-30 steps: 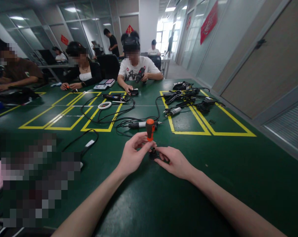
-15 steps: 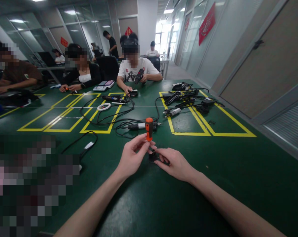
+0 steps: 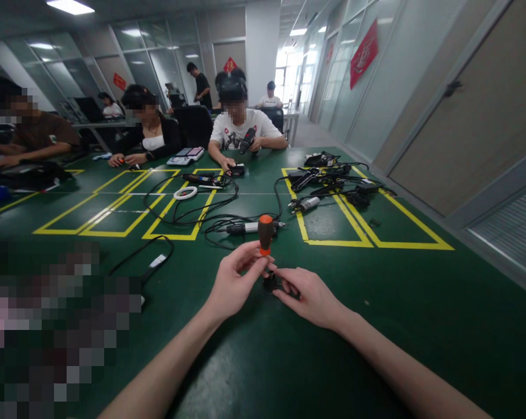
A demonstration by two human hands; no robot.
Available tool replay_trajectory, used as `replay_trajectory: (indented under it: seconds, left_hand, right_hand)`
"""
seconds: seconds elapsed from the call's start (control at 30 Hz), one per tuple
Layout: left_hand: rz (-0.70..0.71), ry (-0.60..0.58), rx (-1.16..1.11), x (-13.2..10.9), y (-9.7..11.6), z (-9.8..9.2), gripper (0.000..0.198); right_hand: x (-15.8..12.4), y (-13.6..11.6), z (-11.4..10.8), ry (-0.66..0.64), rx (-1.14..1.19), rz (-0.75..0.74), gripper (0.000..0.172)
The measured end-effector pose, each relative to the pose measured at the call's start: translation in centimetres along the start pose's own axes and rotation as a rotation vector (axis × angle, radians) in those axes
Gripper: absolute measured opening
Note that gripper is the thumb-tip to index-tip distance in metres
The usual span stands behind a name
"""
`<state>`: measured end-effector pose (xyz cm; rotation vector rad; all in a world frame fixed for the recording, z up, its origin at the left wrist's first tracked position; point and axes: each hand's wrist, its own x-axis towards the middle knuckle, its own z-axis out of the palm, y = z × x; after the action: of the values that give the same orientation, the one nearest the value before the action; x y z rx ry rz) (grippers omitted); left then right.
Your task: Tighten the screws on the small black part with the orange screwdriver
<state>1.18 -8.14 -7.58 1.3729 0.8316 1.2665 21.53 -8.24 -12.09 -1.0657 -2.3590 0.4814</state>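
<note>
My left hand (image 3: 237,276) pinches an orange and dark grey screwdriver (image 3: 266,234) just below its handle. The tool stands upright, handle on top. Beneath its lower end, a small black part (image 3: 269,283) with a round base sits on the green table (image 3: 228,361). My right hand (image 3: 309,294) has its thumb and fingers closed on the right side of that part. Fingertips hide much of the screwdriver's shaft, and I cannot tell whether its tip touches the part.
A white-and-black corded tool (image 3: 245,228) lies just beyond my hands. Tangled black cables and tools (image 3: 328,177) are heaped at the back right. A white ring (image 3: 185,192) lies back left. Across the table a person (image 3: 241,125) holds a dark power tool (image 3: 248,141).
The screwdriver's handle has turned, its orange patch no longer facing me. The whole view has shifted slightly; both hands keep their places around the black part.
</note>
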Motion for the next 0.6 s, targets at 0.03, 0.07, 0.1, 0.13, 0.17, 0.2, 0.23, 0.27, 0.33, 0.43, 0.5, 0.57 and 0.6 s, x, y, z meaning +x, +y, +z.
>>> replay_trajectory:
  seconds: [0.03, 0.07, 0.1, 0.13, 0.17, 0.2, 0.23, 0.27, 0.33, 0.43, 0.5, 0.57, 0.6]
  left_hand:
    - [0.006, 0.006, -0.005, 0.0, 0.01, -0.01, 0.03]
    - [0.015, 0.014, -0.01, 0.0, 0.01, -0.02, 0.029]
    - [0.024, 0.021, -0.016, -0.01, -0.01, -0.03, 0.028]
    - [0.03, 0.025, -0.019, -0.01, -0.04, -0.04, 0.028]
    - [0.034, 0.027, -0.02, -0.01, -0.09, -0.05, 0.029]
    - [0.036, 0.028, -0.02, -0.02, -0.14, -0.07, 0.03]
    - [0.036, 0.028, -0.017, -0.02, -0.18, -0.08, 0.033]
    - [0.032, 0.023, -0.01, -0.02, -0.22, -0.09, 0.035]
    - [0.026, 0.009, 0.015, -0.01, -0.25, -0.11, 0.036]
    - [0.023, 0.009, 0.044, 0.08, -0.13, -0.21, 0.029]
    - [0.034, 0.036, 0.042, 0.21, -0.01, -0.34, 0.029]
    - [0.042, 0.053, 0.031, 0.35, 0.07, -0.51, 0.03]
    - [0.045, 0.054, 0.022, 0.41, 0.1, -0.59, 0.031]
  right_hand:
    - [0.0, -0.01, -0.01, 0.001, 0.003, 0.004, 0.028]
    - [-0.01, -0.02, -0.02, 0.002, 0.006, 0.007, 0.026]
    - [-0.02, -0.03, -0.03, 0.003, 0.009, 0.009, 0.025]
    - [-0.02, -0.03, -0.03, 0.004, 0.012, 0.009, 0.025]
    - [-0.02, -0.03, -0.02, 0.005, 0.013, 0.006, 0.024]
    - [-0.02, -0.03, -0.01, 0.008, 0.013, 0.003, 0.025]
    - [-0.02, -0.03, 0.0, 0.009, 0.013, -0.002, 0.025]
    - [-0.01, -0.03, 0.02, 0.012, 0.011, -0.005, 0.025]
    - [0.01, -0.04, 0.04, 0.015, 0.009, -0.005, 0.025]
    - [0.05, -0.12, 0.03, 0.014, 0.008, -0.003, 0.022]
    - [0.07, -0.18, 0.01, 0.016, 0.001, -0.002, 0.022]
    - [0.08, -0.22, 0.01, 0.021, -0.007, 0.003, 0.025]
    - [0.08, -0.23, 0.02, 0.022, -0.011, 0.006, 0.027]
